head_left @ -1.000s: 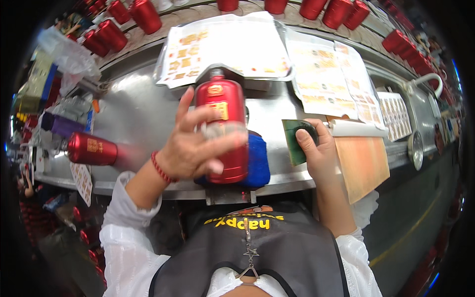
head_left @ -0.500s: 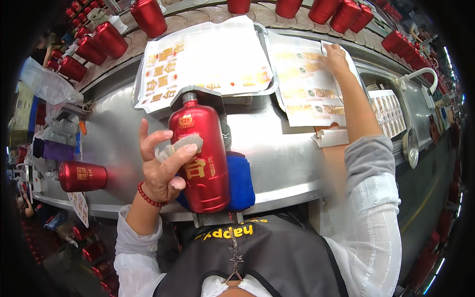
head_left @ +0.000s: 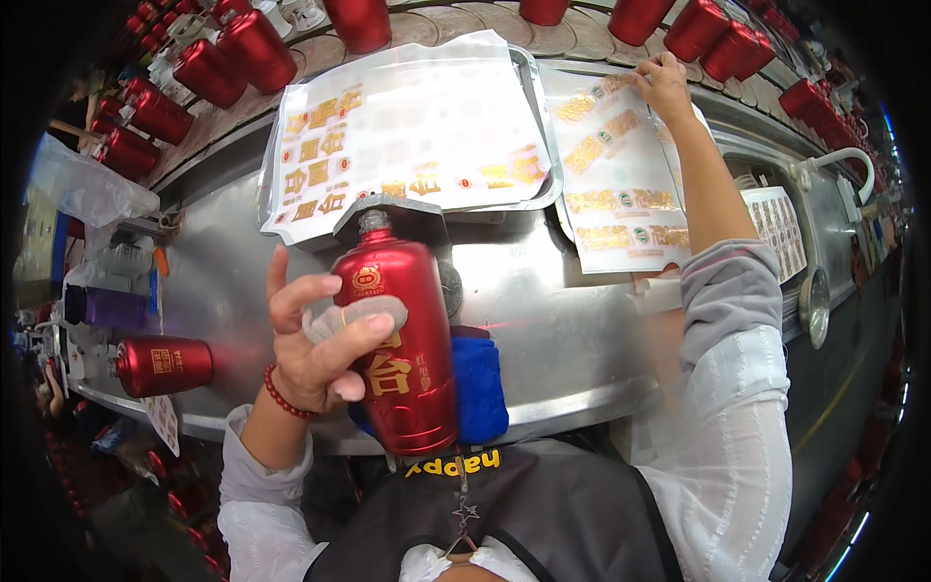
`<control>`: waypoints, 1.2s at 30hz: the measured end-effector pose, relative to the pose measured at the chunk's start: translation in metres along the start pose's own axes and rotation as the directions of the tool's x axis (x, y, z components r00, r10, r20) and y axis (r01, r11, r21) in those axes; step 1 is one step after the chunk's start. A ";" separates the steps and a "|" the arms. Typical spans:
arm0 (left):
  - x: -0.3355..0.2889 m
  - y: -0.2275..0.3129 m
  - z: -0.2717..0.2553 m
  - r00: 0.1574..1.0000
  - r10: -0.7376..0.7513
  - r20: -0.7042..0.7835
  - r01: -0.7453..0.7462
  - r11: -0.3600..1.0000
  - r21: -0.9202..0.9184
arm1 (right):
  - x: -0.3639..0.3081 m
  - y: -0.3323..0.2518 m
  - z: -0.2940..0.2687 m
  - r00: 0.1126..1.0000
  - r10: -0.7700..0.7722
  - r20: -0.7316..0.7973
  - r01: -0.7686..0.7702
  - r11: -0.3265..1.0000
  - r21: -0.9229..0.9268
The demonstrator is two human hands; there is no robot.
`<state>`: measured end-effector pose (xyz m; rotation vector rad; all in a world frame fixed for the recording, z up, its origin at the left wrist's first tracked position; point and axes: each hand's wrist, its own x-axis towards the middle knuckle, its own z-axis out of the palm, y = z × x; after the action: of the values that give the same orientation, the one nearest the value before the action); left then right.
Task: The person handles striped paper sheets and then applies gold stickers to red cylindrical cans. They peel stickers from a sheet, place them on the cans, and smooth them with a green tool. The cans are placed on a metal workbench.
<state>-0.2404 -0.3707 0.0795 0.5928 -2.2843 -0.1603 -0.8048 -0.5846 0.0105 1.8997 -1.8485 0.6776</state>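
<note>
A red bottle point(head_left: 400, 349) with gold print lies in front of me, its neck in a grey metal rest point(head_left: 388, 206), near a blue cloth point(head_left: 477, 388). My left hand point(head_left: 325, 339) is closed on a grey cloth pad point(head_left: 357, 315) between thumb and fingers, beside the bottle and over its front. Farther right, my right hand point(head_left: 665, 89) pinches the far right corner of a white sheet of gold-and-green decals point(head_left: 621, 231). The upper decal strips point(head_left: 601, 141) there slant up toward my fingers. What exactly is between the fingertips is too small to make out.
A metal tray point(head_left: 543, 126) bears a larger decal sheet point(head_left: 407, 126). Another red bottle point(head_left: 165, 366) lies at left, near a purple container point(head_left: 105, 305). Red bottles point(head_left: 359, 21) stand along a conveyor point(head_left: 465, 39) behind. At right are a basin with a white tap point(head_left: 842, 160) and a round metal dish point(head_left: 815, 308).
My right hand has moved away from me to the sheet's far corner, and the upper strips now slant. The conveyor's bottles have shifted right. My left hand still holds the pad by the bottle.
</note>
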 end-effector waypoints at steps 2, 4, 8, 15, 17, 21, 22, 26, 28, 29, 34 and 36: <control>0.014 -0.007 0.000 1.000 0.022 0.016 -0.022 1.000 -0.005 | 0.010 -0.005 -0.017 0.993 -0.115 -0.039 0.115 0.993 -0.003; 0.023 -0.008 0.001 1.000 0.021 0.015 -0.021 1.000 -0.009 | 0.020 -0.024 -0.044 0.981 -0.192 -0.021 0.193 0.980 0.048; 0.022 0.002 -0.005 0.995 0.021 0.095 -0.022 1.000 0.004 | 0.017 -0.090 -0.128 0.932 -0.338 0.127 0.331 0.941 0.073; -0.004 0.036 -0.002 0.987 0.124 0.098 -0.116 0.989 -0.087 | -0.037 -0.185 -0.259 0.894 -0.429 0.132 0.388 0.886 0.253; -0.010 0.034 -0.001 0.991 0.119 0.063 -0.112 0.988 -0.105 | -0.054 -0.215 -0.283 0.889 -0.434 0.146 0.373 0.871 0.320; 0.009 0.001 -0.002 0.996 0.086 -0.011 -0.086 0.996 -0.004 | -0.077 -0.242 -0.315 0.896 -0.393 0.206 0.292 0.872 0.392; 0.018 -0.005 0.000 0.996 0.075 -0.053 -0.078 0.996 -0.044 | -0.079 -0.246 -0.321 0.894 -0.399 0.202 0.301 0.871 0.388; 0.013 -0.009 0.005 0.998 0.015 -0.055 -0.021 0.995 -0.100 | -0.083 -0.255 -0.335 0.892 -0.413 0.184 0.314 0.859 0.405; 0.000 -0.002 0.009 0.993 -0.025 -0.112 0.013 0.994 -0.109 | -0.084 -0.260 -0.342 0.888 -0.428 0.167 0.336 0.853 0.400; -0.009 0.003 0.011 0.990 -0.051 -0.132 0.037 0.994 -0.107 | -0.085 -0.262 -0.344 0.884 -0.438 0.161 0.349 0.850 0.394; -0.051 0.029 0.009 0.985 -0.111 -0.129 0.102 0.992 -0.073 | -0.088 -0.276 -0.353 0.857 -0.495 0.140 0.408 0.820 0.401; -0.056 0.038 0.002 0.993 -0.075 -0.088 0.073 0.997 -0.031 | -0.088 -0.282 -0.355 0.841 -0.529 0.116 0.445 0.797 0.409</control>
<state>-0.2220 -0.3118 0.0529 0.6579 -2.1722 -0.1974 -0.5461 -0.2909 0.2559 2.6665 -1.2915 0.6774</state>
